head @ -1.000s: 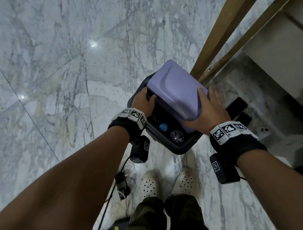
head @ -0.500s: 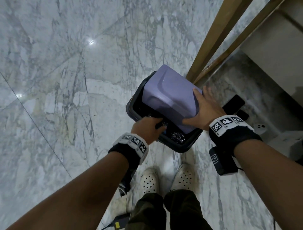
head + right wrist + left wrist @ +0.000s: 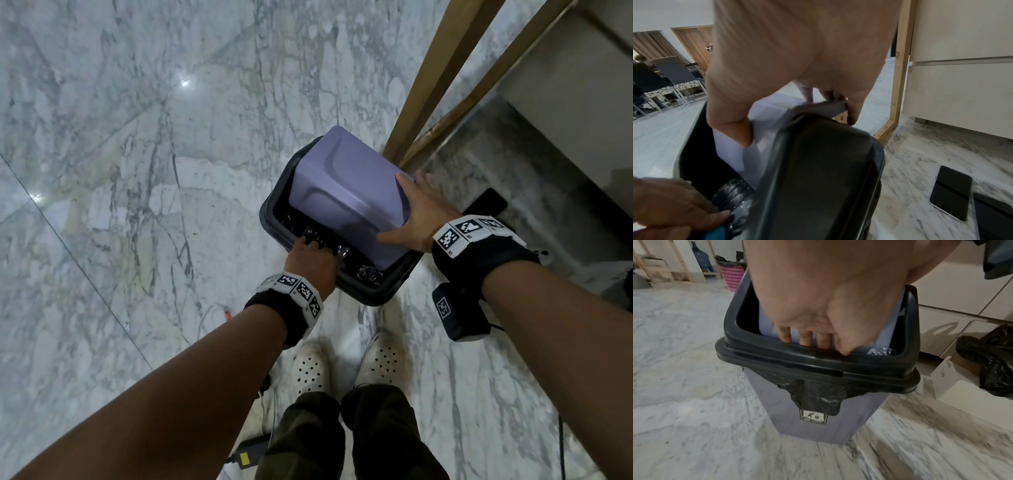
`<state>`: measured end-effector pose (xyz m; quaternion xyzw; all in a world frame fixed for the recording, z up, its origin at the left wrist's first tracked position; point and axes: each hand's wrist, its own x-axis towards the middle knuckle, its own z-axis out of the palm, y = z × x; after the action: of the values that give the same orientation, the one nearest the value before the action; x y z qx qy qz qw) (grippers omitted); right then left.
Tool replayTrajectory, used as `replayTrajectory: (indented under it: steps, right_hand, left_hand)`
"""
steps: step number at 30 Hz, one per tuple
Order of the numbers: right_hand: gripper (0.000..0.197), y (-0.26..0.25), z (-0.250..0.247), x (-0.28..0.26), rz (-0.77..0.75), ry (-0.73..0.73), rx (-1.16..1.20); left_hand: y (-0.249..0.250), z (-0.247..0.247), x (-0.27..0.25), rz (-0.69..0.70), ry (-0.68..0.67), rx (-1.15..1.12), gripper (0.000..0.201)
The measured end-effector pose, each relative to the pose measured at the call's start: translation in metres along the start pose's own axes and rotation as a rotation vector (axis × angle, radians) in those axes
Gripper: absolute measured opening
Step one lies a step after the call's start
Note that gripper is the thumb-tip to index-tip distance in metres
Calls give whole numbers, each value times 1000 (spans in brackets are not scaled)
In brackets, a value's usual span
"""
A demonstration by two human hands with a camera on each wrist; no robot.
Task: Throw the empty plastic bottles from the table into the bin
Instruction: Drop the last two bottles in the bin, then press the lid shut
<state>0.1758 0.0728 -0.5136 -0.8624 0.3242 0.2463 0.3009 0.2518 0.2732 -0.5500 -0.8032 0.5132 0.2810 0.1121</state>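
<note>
The bin [image 3: 359, 294] stands on the marble floor just ahead of my feet, with a dark rim [image 3: 818, 363] and a black liner. Its purple swing lid [image 3: 342, 185] is tilted up. My right hand [image 3: 421, 219] grips the lid's right edge, thumb on its face and fingers over the side [image 3: 830, 95]. My left hand [image 3: 308, 257] reaches over the near rim, fingers curled down inside [image 3: 803, 337]. In the right wrist view it holds a crumpled clear bottle [image 3: 735, 191] with a blue cap. More clear plastic [image 3: 368, 274] lies inside the bin.
Wooden table legs [image 3: 445, 75] rise just behind the bin. Two dark phones [image 3: 949, 193] lie on the floor to its right. A white box [image 3: 953, 386] and a black bag [image 3: 992, 366] sit by the cabinet. A charger [image 3: 246, 452] and cable lie near my feet.
My left hand left the lid's left side, came round to the near rim and went down into the opening. My right hand stayed on the lid, which has tilted further.
</note>
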Motion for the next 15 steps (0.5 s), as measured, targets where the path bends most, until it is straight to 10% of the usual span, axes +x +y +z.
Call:
replayTrajectory:
  steps: [10,15]
  right_hand:
    - [110,-4,-5,-7,-9,-44,-20]
    - [95,-11,6,-28,26,60,-42]
  left_hand:
    - [-5,-3,-24,-96,233,-476,29]
    - [-28,-25,-12,-256,311,-536,64]
